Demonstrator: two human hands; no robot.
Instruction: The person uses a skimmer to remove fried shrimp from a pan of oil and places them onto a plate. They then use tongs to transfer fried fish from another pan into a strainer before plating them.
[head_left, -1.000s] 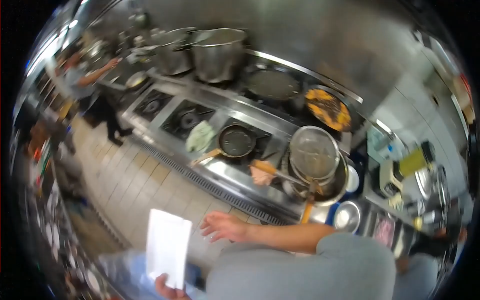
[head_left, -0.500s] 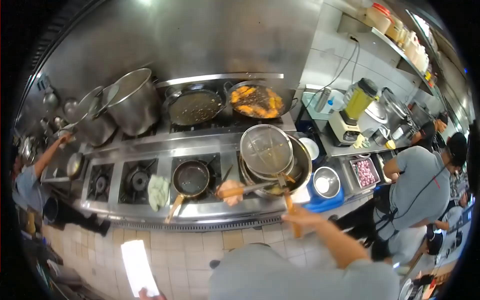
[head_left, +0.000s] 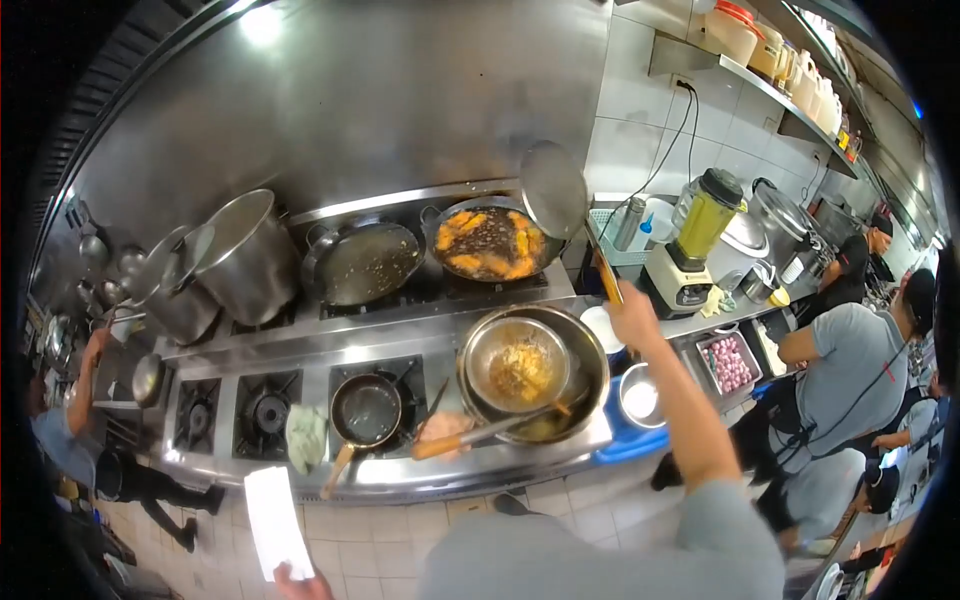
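Note:
My right hand (head_left: 632,318) is closed on the wooden handle of a round strainer (head_left: 553,190). The strainer is held tilted at the right edge of the wok (head_left: 490,247), where orange pieces fry in bubbling dark oil. Low in the view, my left hand (head_left: 298,583) grips a bright white sheet (head_left: 273,525), too washed out to read. Between my hands stands a large metal bowl (head_left: 600,395) with a smaller round vessel (head_left: 478,370) in it holding golden crumbs. A second wooden-handled tool (head_left: 440,445) rests across the large bowl's rim.
A second wok (head_left: 365,265) and tall stockpots (head_left: 245,255) stand at the back left. A small frying pan (head_left: 366,410) and a pale cloth (head_left: 305,438) sit in front. A blender (head_left: 695,235) stands right. Co-workers (head_left: 850,370) are at the right; another person (head_left: 75,425) is at the left.
My right hand has lifted the strainer from over the large bowl up to the wok's right side, uncovering the golden crumbs. My left hand still holds the white sheet, now higher in view.

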